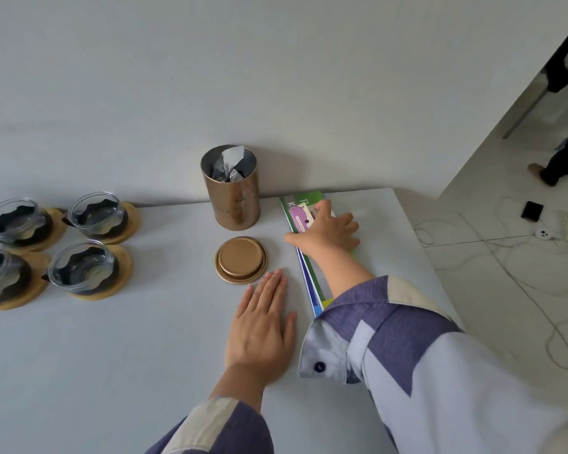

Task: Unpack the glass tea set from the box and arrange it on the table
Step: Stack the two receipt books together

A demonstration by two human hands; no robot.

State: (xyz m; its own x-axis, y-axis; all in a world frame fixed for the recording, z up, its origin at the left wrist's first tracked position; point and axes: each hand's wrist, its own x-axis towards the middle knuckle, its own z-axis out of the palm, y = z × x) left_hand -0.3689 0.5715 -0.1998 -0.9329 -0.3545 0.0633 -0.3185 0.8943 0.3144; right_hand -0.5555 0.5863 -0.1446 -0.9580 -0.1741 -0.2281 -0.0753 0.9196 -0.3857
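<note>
A pale grey worktop [112, 355] against a plain wall. The left hand [259, 326] lies flat and empty; the right hand [328, 232] presses open-fingered on a thin green printed booklet [304, 201]. Far left of both hands stand four clear glass cups on round wooden coasters [89, 270]: fragile, slippery, probably best lifted by the coaster.

Left of the satin bronze metal tin [233, 194], 4 clear glossy glass cups [85, 266] sat on round matt wooden coasters [125, 267]; crinkled silver foil [232, 163] lined it.
</note>
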